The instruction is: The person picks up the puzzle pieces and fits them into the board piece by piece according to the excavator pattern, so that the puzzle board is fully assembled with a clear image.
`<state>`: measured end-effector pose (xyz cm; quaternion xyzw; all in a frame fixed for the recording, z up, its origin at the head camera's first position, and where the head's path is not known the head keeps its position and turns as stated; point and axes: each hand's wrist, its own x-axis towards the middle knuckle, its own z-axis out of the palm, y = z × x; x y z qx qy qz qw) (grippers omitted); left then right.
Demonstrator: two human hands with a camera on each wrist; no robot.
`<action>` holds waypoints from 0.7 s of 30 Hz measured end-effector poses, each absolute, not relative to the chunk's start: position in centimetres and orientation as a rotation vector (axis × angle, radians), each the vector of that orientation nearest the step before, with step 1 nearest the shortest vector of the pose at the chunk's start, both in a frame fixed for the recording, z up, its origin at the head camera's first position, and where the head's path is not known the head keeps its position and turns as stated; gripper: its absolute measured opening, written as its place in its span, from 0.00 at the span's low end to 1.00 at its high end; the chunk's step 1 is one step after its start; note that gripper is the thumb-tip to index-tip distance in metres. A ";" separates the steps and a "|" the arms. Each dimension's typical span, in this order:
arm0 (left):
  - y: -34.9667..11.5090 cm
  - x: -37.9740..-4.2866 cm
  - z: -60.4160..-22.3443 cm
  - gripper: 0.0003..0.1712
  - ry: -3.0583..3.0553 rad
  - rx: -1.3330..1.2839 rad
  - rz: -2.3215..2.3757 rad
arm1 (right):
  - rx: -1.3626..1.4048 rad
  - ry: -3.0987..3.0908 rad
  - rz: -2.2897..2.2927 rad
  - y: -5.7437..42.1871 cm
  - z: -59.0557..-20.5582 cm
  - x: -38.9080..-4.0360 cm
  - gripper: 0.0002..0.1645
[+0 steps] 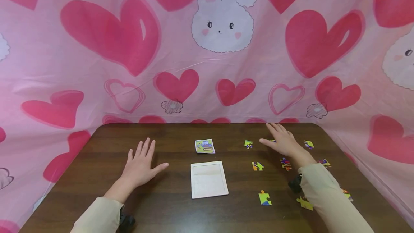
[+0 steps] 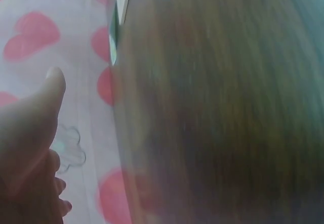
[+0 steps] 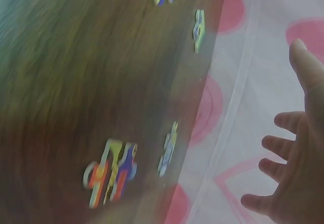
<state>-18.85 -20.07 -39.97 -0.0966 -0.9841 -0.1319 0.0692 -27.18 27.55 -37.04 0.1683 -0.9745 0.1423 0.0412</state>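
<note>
My left hand point(image 1: 139, 166) is spread, palm down, over the left part of the table, with nothing in it. To its right lies a pale square puzzle tray point(image 1: 209, 186) with a raised rim, and behind that a small picture card point(image 1: 205, 146) of a digger. On the other side my right hand point(image 1: 283, 142), fingers extended and holding nothing, hovers above scattered jigsaw pieces. It partly hides one piece point(image 1: 272, 141) beneath it. Nearby are a yellow-green piece point(image 1: 248, 144) and an orange and green piece point(image 1: 257, 166). Purple-red pieces point(image 3: 119, 173) show in the right wrist view.
More jigsaw pieces lie around the right forearm: a yellow and blue one point(image 1: 265, 198), a yellow one point(image 1: 304, 203), and one at the far right point(image 1: 308, 144). The brown wooden table point(image 1: 161, 211) ends at a pink heart-patterned cloth point(image 1: 181, 53) behind.
</note>
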 end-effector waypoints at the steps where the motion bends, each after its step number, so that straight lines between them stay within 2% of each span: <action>1: -19.6 -18.9 -40.1 0.59 -2.959 -0.306 -0.388 | 0.527 -2.981 0.450 27.3 -37.1 -27.4 0.49; 15: -14.1 -18.2 -41.2 0.56 -3.042 -0.624 -0.408 | 0.611 -3.019 0.683 25.3 -39.2 -29.5 0.46; 21: -12.8 -17.6 -41.4 0.56 -3.134 -0.835 -0.489 | 0.640 -3.039 0.726 24.7 -40.2 -30.1 0.38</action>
